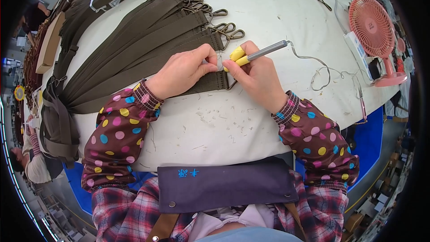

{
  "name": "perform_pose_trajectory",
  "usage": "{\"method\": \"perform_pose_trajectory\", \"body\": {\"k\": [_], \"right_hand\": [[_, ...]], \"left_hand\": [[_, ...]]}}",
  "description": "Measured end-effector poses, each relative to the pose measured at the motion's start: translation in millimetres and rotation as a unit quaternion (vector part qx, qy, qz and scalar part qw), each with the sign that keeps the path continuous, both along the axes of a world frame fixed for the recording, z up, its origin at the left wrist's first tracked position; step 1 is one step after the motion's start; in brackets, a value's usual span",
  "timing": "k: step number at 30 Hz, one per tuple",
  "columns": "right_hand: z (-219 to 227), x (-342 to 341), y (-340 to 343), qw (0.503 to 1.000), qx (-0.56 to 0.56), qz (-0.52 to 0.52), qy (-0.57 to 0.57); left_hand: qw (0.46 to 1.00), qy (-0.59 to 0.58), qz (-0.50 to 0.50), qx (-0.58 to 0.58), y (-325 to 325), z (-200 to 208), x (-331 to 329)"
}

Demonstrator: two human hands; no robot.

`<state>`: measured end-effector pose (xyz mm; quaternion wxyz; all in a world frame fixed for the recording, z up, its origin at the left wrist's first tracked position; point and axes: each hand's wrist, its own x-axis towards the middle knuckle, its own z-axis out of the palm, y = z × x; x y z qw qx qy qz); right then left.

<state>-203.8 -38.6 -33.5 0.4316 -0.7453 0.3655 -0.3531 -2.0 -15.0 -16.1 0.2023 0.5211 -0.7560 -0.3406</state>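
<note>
My right hand (258, 77) grips a grey and yellow pen-shaped tool (267, 50) with a thin cord at its back end. Yellow wrapping shows on one of its fingers. Close to its tip, my left hand (184, 70) is closed in a pinch on what looks like a fine loose thread (219, 58). Below the fingertips lies the stitched end of a dark olive webbing strap (214, 81), with a metal loop at its end, partly behind my right hand. Beyond my left hand, several more such straps (148, 40) fan out, with metal snap hooks (229, 30) at their ends.
A pink fan (372, 27) stands at the right beside a white power strip (358, 54). The tool's cord (329, 74) curls across the white table (188, 130), which has thread scraps on it. Bundled straps (60, 125) hang over the left edge. Other people are at the far left.
</note>
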Motion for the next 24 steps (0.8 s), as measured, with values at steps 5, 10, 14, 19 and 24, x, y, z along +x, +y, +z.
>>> {"method": "perform_pose_trajectory", "body": {"k": [5,10,14,19,24], "right_hand": [[-4,2,0,0.999,0.024,-0.009,-0.043],[0,7,-1,0.998,0.034,0.004,-0.046],[-2,8,-1,0.999,0.023,0.004,-0.047],[-3,7,-1,0.999,0.017,0.006,-0.04],[1,6,-1,0.999,0.025,0.007,-0.028]], "left_hand": [[0.999,0.022,0.019,0.045,3,1,3],[0.999,-0.043,-0.026,-0.018,7,11,5],[0.998,-0.016,-0.03,-0.053,7,1,7],[0.999,-0.007,0.015,-0.03,10,0,9],[0.999,-0.04,-0.017,-0.025,9,7,6]]}}
